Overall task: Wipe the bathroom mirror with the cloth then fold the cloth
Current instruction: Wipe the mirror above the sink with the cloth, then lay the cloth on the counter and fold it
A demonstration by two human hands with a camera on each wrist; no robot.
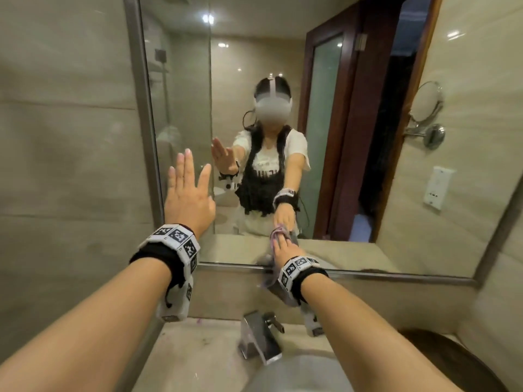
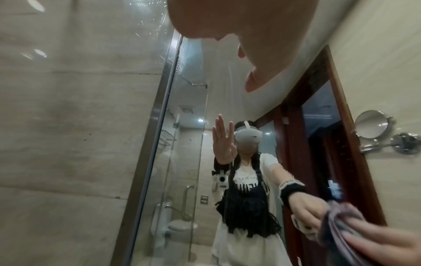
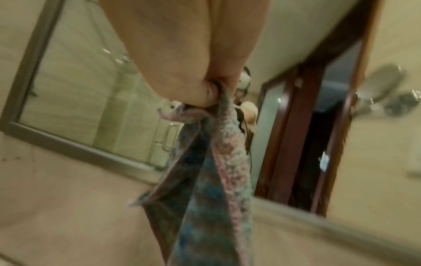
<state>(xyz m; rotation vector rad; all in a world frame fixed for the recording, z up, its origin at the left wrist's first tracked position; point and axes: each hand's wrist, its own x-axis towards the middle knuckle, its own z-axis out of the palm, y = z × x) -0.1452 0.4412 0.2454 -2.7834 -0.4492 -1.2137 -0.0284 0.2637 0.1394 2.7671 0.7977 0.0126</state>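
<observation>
The right hand (image 1: 284,248) grips the cloth (image 1: 276,236) against the mirror (image 1: 353,137) near its lower edge, the rest hanging below the wrist. The left hand (image 1: 188,199), fingers straight, is raised at the mirror's left edge.

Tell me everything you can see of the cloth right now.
The cloth is a soft, nubby terry-like fabric, mottled pink, purple and blue-grey. It is bunched, not folded: the right hand grips its upper part in curled fingers at the mirror's lower edge, where it appears to touch the glass. The rest hangs loose in folds below the hand, down past the bottom frame above the faucet. The left hand is apart from it.
</observation>
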